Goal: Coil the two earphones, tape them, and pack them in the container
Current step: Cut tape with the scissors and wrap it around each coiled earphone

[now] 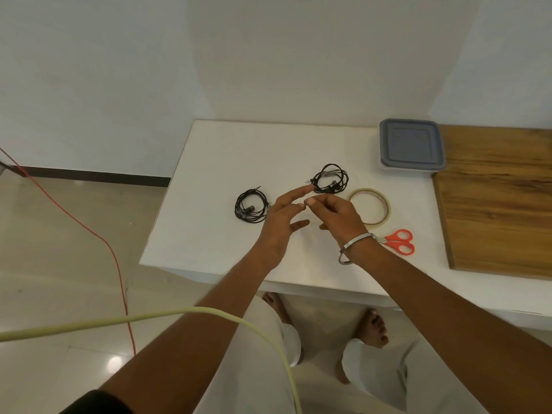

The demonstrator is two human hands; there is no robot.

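Two black earphones are lying coiled on the white table point(209, 162), so the winding part is looking done to me. Starting at nine o'clock from my hands, the first coiled earphone point(250, 210) is resting flat, just beside my left hand point(280, 218). I am holding that hand open, fingers spread, with the index finger stretching toward twelve o'clock and reaching the edge of the second coiled earphone point(330, 179). My right hand point(336, 218), wearing a metal bangle point(354, 248), is hovering next to it with thumb and forefinger pinching together; whether a scrap of tape is sitting between them I cannot tell. At three o'clock the roll of clear tape point(370, 210) is lying flat, partly behind my right hand, and the orange-handled scissors point(398, 241) are sitting at four o'clock. Far out at one o'clock the container point(410, 147) is waiting with its grey-blue lid on. I am judging that taping is at hand: I cannot make out tape on either coil, and opening the container and packing both are remaining.
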